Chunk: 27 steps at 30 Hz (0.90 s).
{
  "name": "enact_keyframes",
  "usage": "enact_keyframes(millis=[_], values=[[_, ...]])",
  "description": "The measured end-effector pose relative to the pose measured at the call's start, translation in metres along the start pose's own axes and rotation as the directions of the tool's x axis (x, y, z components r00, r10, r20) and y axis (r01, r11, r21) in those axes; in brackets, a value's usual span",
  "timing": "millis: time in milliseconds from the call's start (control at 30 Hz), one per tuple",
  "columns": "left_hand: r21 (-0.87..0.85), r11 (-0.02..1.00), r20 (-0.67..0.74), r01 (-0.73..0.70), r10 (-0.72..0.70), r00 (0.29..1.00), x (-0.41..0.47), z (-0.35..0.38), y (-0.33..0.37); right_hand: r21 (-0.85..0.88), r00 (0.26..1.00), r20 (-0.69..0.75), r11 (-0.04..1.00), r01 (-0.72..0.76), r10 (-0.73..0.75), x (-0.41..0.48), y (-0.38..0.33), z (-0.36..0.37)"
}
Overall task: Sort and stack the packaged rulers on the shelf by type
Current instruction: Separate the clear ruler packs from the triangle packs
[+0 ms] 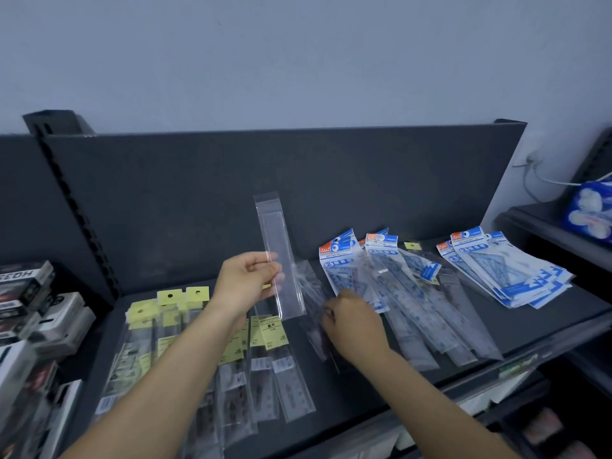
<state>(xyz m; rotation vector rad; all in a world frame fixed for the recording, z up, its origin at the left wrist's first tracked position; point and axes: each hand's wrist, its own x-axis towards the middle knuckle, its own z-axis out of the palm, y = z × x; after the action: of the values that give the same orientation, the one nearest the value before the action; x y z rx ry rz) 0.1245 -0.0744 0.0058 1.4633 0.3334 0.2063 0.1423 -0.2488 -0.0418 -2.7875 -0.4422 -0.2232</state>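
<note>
My left hand (246, 283) pinches a clear ruler in a plain transparent sleeve (280, 256) and holds it upright above the dark shelf (364, 369). My right hand (352, 321) reaches down onto a loose pile of clear-sleeved rulers (313, 293) in the middle of the shelf; its fingers curl onto one, blurred. Rulers with yellow header cards (185, 326) lie in overlapping rows at the left. Blue-and-white geometric set packs (374, 266) are heaped right of centre over long clear rulers (430, 326). A second fanned stack of blue packs (503, 266) lies at the far right.
Boxed goods (29, 313) are stacked on the neighbouring shelf at the left. The shelf's dark back panel (265, 180) rises behind the rulers. A blue-and-white soft package (592, 207) sits on a shelf at the far right, with a cable on the wall.
</note>
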Motion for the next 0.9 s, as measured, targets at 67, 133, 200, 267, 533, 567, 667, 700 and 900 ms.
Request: enact_keyframes(millis=[67,133,200,267,533,567,667,700,900], values=[[-0.012,1.0,0.026,0.021,-0.02,0.999,0.0,0.005,-0.001,0.094,1.0,0.031,0.996,-0.005,0.002,0.002,0.003,-0.001],[-0.026,0.999,0.056,0.046,-0.044,0.997,-0.001,0.013,-0.003,0.206,0.999,0.022,0.978,-0.038,0.034,0.004,0.011,-0.006],[-0.032,0.997,0.092,0.063,-0.06,0.994,-0.003,0.026,-0.007,0.271,0.994,-0.047,0.959,-0.081,0.098,0.004,0.023,-0.016],[0.009,0.998,0.117,0.064,-0.064,0.991,-0.004,0.04,-0.014,0.289,0.976,-0.119,0.947,-0.14,0.181,0.002,0.038,-0.026],[0.67,0.727,0.268,-0.151,-0.048,0.962,0.003,0.071,-0.049,0.133,0.93,-0.15,0.939,-0.316,0.334,-0.014,0.101,-0.042],[0.766,0.605,0.319,-0.219,-0.061,0.946,0.003,0.072,-0.05,0.109,0.93,-0.132,0.937,-0.331,0.344,-0.016,0.104,-0.041],[0.879,0.335,0.377,-0.339,-0.055,0.924,0.004,0.07,-0.049,0.077,0.93,-0.108,0.935,-0.345,0.352,-0.02,0.109,-0.036],[0.884,0.297,0.386,-0.36,-0.029,0.922,0.004,0.071,-0.048,0.075,0.929,-0.111,0.935,-0.345,0.352,-0.021,0.11,-0.035],[0.807,0.326,0.474,-0.493,0.141,0.869,0.002,0.082,-0.029,0.137,0.928,-0.09,0.927,-0.349,0.363,-0.014,0.111,-0.039]])
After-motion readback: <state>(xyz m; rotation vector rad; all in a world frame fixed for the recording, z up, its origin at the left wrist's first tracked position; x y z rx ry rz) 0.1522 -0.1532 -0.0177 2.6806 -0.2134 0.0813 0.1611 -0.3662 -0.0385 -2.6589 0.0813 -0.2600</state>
